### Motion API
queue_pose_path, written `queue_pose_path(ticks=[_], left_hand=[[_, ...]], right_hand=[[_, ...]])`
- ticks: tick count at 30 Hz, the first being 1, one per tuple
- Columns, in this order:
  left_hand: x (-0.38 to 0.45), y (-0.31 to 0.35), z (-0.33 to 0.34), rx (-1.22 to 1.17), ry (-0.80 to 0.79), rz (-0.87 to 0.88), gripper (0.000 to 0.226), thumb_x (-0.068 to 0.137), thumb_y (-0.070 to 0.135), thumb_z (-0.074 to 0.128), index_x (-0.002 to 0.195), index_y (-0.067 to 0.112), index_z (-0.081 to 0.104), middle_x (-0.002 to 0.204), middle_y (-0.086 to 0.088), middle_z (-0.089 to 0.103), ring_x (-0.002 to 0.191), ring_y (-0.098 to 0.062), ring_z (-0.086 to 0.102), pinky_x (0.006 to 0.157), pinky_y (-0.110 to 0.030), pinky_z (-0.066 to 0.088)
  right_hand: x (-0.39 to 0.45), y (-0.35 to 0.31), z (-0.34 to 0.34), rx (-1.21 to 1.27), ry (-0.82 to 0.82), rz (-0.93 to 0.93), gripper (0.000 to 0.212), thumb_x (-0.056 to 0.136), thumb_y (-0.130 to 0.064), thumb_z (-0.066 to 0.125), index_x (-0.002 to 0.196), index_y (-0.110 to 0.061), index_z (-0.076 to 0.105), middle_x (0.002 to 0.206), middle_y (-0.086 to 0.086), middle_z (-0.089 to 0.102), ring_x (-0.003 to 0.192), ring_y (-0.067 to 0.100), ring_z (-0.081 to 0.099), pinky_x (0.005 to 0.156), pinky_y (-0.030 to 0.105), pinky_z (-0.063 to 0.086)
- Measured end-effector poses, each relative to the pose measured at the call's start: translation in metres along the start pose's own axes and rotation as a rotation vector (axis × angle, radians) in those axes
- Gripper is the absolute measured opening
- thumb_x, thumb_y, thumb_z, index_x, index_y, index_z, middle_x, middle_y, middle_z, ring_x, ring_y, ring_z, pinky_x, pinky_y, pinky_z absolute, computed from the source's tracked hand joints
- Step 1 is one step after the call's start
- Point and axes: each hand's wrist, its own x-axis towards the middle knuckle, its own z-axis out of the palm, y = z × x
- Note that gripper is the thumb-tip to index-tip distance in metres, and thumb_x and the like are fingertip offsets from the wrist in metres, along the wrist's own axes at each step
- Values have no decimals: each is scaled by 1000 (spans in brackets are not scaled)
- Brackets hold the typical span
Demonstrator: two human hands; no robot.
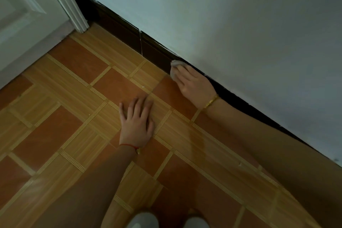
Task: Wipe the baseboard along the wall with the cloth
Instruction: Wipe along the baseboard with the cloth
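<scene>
A dark brown baseboard (127, 33) runs diagonally from the upper left to the lower right at the foot of a pale wall (231, 24). My right hand (194, 85), with a gold bracelet on the wrist, presses a small whitish cloth (174, 66) flat against the baseboard near the middle of the view. Most of the cloth is hidden under my fingers. My left hand (136, 122), with a red string on the wrist, lies flat on the tiled floor (74, 98) with fingers spread and holds nothing.
A white door and its frame (70, 5) stand at the upper left, where the baseboard ends. The floor has orange and wood-pattern tiles. The tips of two light shoes (144, 220) show at the bottom edge.
</scene>
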Motion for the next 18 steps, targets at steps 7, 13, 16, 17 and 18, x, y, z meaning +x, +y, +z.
queue_pose_path(ticks=[7, 13, 16, 17, 18], left_hand=[[-1, 2, 1, 8, 29, -2, 54, 97, 37, 36, 145, 17, 48, 150, -10, 46, 144, -32, 34, 118, -67, 10], [-1, 4, 4, 65, 1, -12, 56, 98, 37, 33, 147, 15, 45, 152, -12, 44, 143, -34, 36, 117, -68, 14], [-1, 5, 5, 79, -22, -17, 58, 96, 36, 30, 147, 13, 45, 152, -14, 43, 143, -36, 35, 117, -68, 16], [-1, 6, 4, 82, -19, -14, 59, 95, 35, 30, 147, 13, 44, 153, -14, 43, 144, -36, 34, 117, -68, 15], [-2, 7, 4, 80, -18, -10, 59, 95, 35, 30, 147, 13, 44, 153, -14, 42, 144, -36, 32, 117, -68, 14]], right_hand=[[-105, -1, -1, 52, -41, 69, 41, 90, -6, 60, 129, 4, 54, 141, 19, 46, 135, 32, 37, 112, 42, 30], [-127, 2, -9, 26, -46, 101, 35, 92, -4, 52, 126, 5, 57, 135, 20, 52, 132, 33, 39, 118, 41, 14], [-101, 3, -11, 49, 6, 96, 34, 96, -5, 48, 127, 6, 55, 134, 19, 53, 131, 32, 43, 114, 41, 27], [-88, 3, -11, 55, 30, 95, 34, 96, -5, 47, 127, 6, 55, 132, 19, 54, 130, 32, 44, 112, 41, 30], [-74, 4, -12, 76, 63, 98, 34, 96, -5, 47, 127, 6, 55, 130, 19, 56, 129, 32, 46, 111, 40, 33]])
